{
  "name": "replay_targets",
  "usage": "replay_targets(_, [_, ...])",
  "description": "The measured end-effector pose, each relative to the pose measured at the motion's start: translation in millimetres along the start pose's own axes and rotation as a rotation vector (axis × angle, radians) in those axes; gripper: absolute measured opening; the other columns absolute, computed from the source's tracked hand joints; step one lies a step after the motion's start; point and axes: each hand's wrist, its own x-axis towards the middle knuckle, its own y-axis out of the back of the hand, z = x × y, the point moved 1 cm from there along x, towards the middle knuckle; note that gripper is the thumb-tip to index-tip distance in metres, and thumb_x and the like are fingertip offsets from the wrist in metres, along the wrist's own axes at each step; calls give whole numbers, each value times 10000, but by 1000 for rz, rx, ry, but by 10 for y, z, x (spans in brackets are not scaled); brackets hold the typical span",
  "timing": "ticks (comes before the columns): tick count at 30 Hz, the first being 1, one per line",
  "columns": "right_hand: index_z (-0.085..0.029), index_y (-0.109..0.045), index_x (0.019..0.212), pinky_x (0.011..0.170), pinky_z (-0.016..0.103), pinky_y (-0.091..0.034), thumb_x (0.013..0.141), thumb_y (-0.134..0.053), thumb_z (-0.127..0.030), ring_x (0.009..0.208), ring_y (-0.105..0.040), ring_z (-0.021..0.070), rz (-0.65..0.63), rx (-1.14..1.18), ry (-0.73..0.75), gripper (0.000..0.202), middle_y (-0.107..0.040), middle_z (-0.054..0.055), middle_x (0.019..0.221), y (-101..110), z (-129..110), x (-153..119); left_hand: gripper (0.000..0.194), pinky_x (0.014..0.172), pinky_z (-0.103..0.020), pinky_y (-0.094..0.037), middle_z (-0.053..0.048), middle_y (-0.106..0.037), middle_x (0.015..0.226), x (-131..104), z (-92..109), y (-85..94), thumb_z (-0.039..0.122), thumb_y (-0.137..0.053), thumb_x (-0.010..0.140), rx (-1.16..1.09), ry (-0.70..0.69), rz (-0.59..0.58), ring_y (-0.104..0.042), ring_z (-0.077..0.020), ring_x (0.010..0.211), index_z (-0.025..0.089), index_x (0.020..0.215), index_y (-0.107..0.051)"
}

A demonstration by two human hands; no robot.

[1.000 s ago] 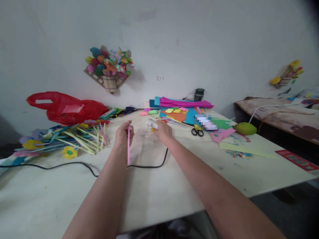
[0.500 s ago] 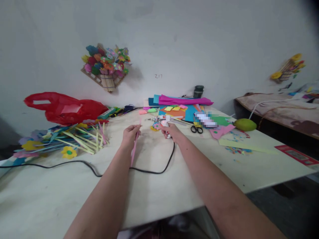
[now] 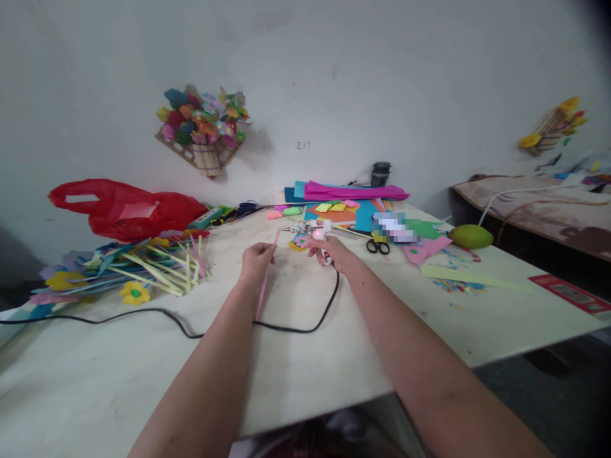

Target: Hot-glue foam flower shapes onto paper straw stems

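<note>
Pinched in my left hand (image 3: 258,259) is a thin pink strip (image 3: 262,296), whose top end sticks up past my fingers. My right hand (image 3: 331,252) is wrapped round a white glue gun (image 3: 326,227); its metal nozzle points left toward the strip without touching it. A black cord (image 3: 329,310) runs from the gun's handle down and left, passing beneath my left forearm. Just below the gun's front lies a small paper flower (image 3: 301,240) in pink and blue, with a yellow one partly hidden under it.
To the left, paper flowers with strip stems (image 3: 162,270) lie piled before a red plastic bag (image 3: 124,207). Black scissors (image 3: 378,247), coloured sheets (image 3: 356,191), paper scraps (image 3: 453,286) and a green-yellow fruit (image 3: 471,236) sit toward the back and right of the table (image 3: 310,369).
My left hand has shifted slightly right with the pink strip, bringing the strip's top closer to the glue gun's nozzle. My right hand keeps its grip on the gun.
</note>
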Motion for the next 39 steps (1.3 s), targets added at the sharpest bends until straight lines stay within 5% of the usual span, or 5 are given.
replay_targets(39, [-157, -503, 583, 289, 187, -249, 653, -684, -469, 293, -371, 41, 30, -91, -36, 367, -514, -32, 459, -23, -38, -27, 272, 484, -230, -303, 9, -532, 451, 36, -16, -31, 420, -601, 642, 49, -30, -16, -412, -101, 445, 149, 652, -625])
